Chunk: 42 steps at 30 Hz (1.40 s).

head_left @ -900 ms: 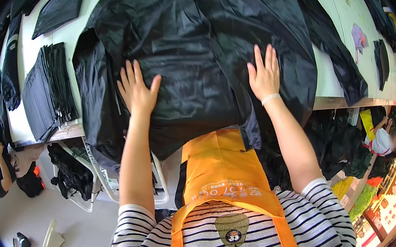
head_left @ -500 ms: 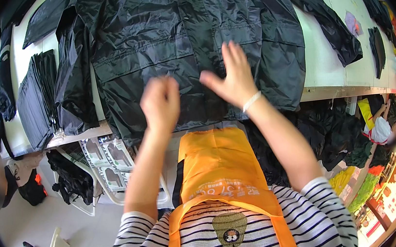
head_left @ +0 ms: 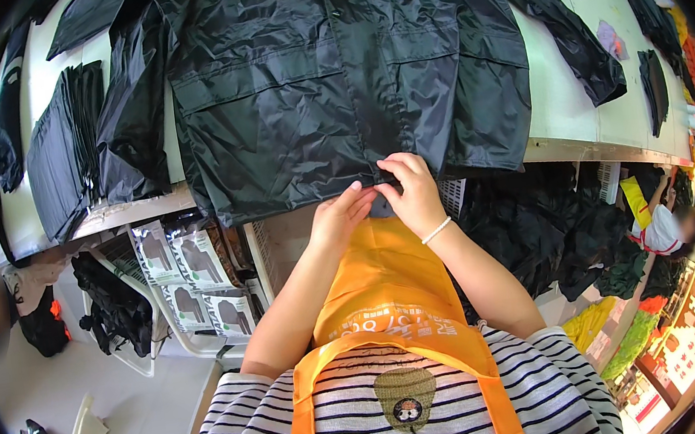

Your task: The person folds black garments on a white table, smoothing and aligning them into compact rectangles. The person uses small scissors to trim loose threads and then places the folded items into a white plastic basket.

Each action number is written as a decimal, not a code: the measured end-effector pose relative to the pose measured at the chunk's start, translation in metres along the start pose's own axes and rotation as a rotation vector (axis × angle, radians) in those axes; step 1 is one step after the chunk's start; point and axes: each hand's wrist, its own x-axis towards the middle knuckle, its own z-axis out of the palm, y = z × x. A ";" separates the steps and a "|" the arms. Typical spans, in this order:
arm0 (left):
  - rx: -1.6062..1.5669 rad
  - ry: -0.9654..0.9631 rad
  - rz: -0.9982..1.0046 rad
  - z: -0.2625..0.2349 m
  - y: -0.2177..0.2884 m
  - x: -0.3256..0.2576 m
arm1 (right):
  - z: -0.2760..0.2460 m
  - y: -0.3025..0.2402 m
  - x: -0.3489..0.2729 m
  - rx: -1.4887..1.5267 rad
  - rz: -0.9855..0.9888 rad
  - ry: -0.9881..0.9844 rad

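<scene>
A large dark shiny jacket [head_left: 331,73] lies spread flat on the white table [head_left: 566,106], its hem hanging over the near edge. My left hand [head_left: 343,213] and my right hand [head_left: 409,188] meet at the middle of that hem, fingers pinching the bottom of the front opening. A white bracelet circles my right wrist. I wear an orange apron over a striped shirt.
A stack of folded dark garments [head_left: 65,146] lies at the table's left. More dark jackets [head_left: 576,45] trail across the right side. Under the table stand packaged goods [head_left: 182,270] and a white basket [head_left: 452,196]. Another person [head_left: 665,224] sits at the right.
Both hands left the jacket's sides, where they lay flat and apart, and came together at the centre of the hem. The jacket now lies closer and flatter.
</scene>
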 end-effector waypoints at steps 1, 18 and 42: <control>-0.064 -0.013 -0.009 0.001 -0.004 0.005 | -0.001 -0.001 -0.001 -0.001 0.024 0.021; -0.182 -0.039 0.069 0.023 -0.021 0.015 | -0.001 -0.014 -0.009 -0.019 -0.044 0.068; 0.640 0.758 0.108 -0.031 -0.053 0.008 | -0.260 0.271 0.326 -0.426 0.149 0.368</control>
